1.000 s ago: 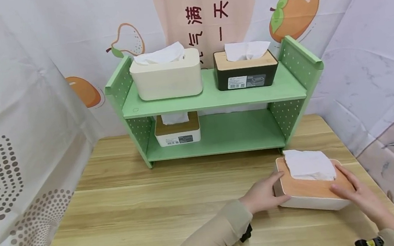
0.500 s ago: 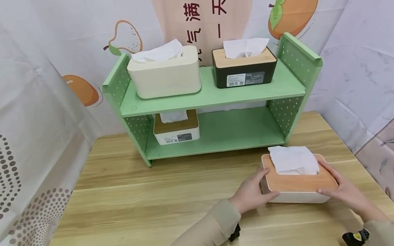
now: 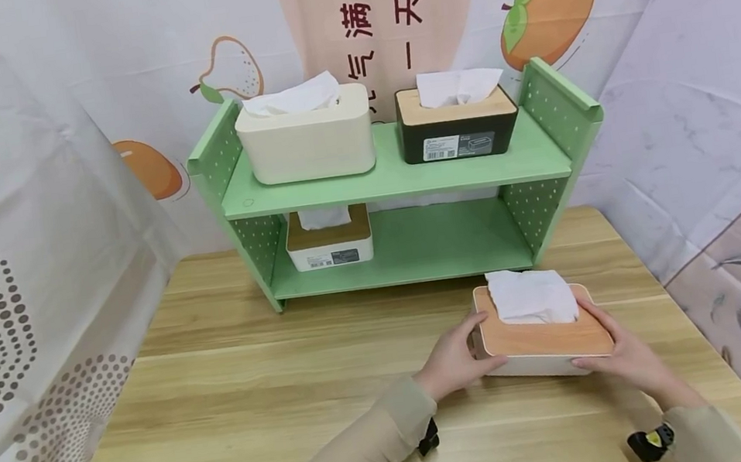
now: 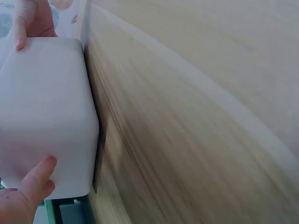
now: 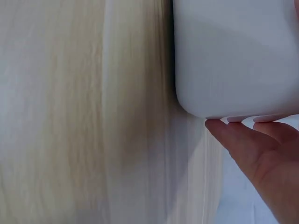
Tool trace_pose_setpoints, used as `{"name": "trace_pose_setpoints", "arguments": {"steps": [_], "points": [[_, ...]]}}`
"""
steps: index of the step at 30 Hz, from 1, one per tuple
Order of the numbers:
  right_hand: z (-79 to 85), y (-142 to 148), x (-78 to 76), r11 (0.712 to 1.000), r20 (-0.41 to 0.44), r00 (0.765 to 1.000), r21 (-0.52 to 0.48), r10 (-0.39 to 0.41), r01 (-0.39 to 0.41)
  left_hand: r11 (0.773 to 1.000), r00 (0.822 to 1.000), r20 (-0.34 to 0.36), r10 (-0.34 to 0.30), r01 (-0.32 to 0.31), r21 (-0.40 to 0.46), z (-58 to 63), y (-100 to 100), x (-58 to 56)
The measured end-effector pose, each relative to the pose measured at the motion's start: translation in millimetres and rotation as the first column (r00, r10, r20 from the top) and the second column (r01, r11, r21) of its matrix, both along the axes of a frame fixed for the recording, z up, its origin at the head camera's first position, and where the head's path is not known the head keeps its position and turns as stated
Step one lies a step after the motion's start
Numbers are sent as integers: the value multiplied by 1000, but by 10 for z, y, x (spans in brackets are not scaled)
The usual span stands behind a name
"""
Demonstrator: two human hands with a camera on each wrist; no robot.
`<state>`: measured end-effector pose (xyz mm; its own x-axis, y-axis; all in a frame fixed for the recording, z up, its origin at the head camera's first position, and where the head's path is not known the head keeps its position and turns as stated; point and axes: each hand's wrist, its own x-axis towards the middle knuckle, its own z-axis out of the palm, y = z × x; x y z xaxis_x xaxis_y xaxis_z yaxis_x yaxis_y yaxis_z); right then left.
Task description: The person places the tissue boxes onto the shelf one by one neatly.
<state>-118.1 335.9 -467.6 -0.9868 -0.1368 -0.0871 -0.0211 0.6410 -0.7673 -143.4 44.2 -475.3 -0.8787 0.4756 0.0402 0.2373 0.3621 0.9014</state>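
Note:
A white tissue box point(image 3: 532, 366) with a wood-look lid and a white tissue sticking up is at the right of the table, in front of the shelf. My left hand point(image 3: 454, 360) grips its left end, thumb along the front face and fingers at the side. At the opposite end my right hand point(image 3: 622, 358) holds it, thumb on the front and fingers along the right side. The left wrist view has the pale box wall point(image 4: 46, 93) between both hands. In the right wrist view, fingertips point(image 5: 217, 126) press against the box's end.
Behind stands a green two-tier shelf point(image 3: 406, 179). A cream tissue box point(image 3: 306, 142) and a black one point(image 3: 458, 126) with a wooden lid sit on top; a smaller white one point(image 3: 331, 252) is at lower left. The wooden table point(image 3: 223, 391) spreads leftward.
Both hands have moved the white tissue box left and slightly toward the shelf, holding it throughout. The head view has shifted a little.

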Motion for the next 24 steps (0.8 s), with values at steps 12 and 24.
{"name": "trace_pose_setpoints", "arguments": {"steps": [12,24], "points": [[13,-193,-65,997,3,1000,-71,-24,25,987,995,93,25,-39,157,-41,-168,1],[64,-275,-109,996,28,999,-87,-22,25,984,993,102,67,-83,160,2,-256,32]]}}
